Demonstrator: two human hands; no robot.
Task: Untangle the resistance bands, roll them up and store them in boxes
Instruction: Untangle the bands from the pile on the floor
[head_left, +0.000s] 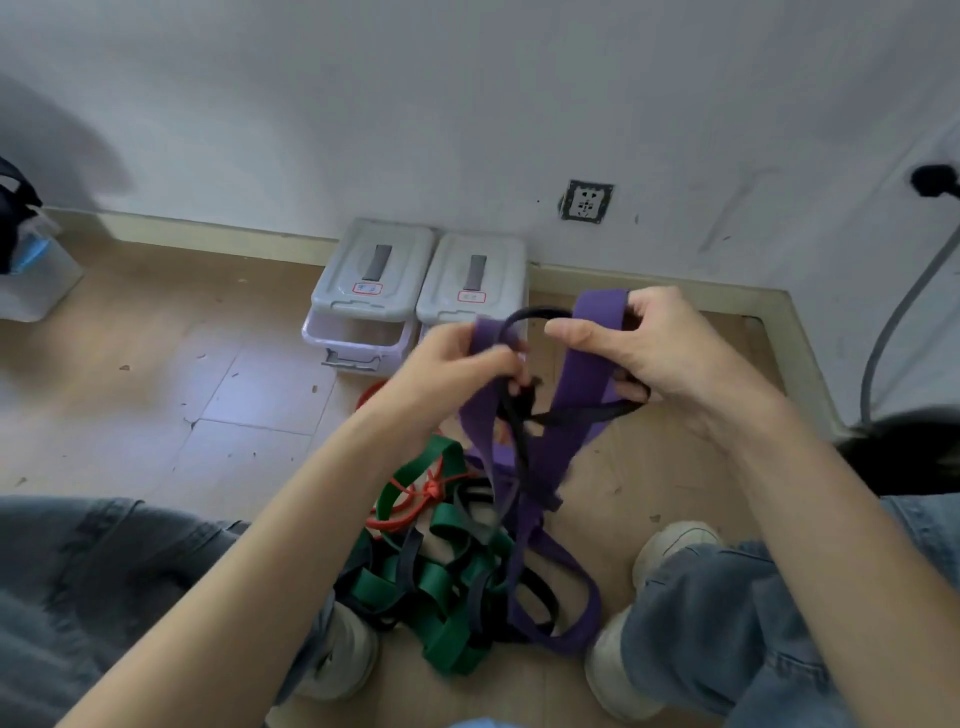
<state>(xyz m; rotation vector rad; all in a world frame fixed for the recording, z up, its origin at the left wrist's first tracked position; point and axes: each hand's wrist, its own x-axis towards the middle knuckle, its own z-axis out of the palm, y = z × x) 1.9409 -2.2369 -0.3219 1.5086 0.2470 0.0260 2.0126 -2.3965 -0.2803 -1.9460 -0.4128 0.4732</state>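
the left hand (457, 364) is pinching one limb of the purple band (582, 384) up in the air, fingers curled round it, and a thin black band (524, 447) is threading through the same grip. the right hand (654, 348) is gripping the other limb of the purple band, thumb stretched across it and fingers curled behind, with the black band crossing beneath them. both hands are lifting these two bands above the tangled pile (452, 587), which is lying on the floor between the shoes, near the person.

the risk, as i am judging it: the black band is looping round the purple one between the hands, so pulling the hands apart is likely to be cinching that loop into a knot rather than freeing it. the purple tail is still running down into the pile, so lifting higher may be dragging the green band (441, 634) and the knotted red cord (415, 499) along. rubber grips on rubber, so strands may be sticking instead of sliding, and a stretched one could be snapping back.

the bands are looking flat, matte and ribbon-like, the purple widest, the black narrow, the red thin and round. the two grey boxes (374, 280) are standing far off against the wall, hard plastic with lids on; the left one's drawer is sitting open.
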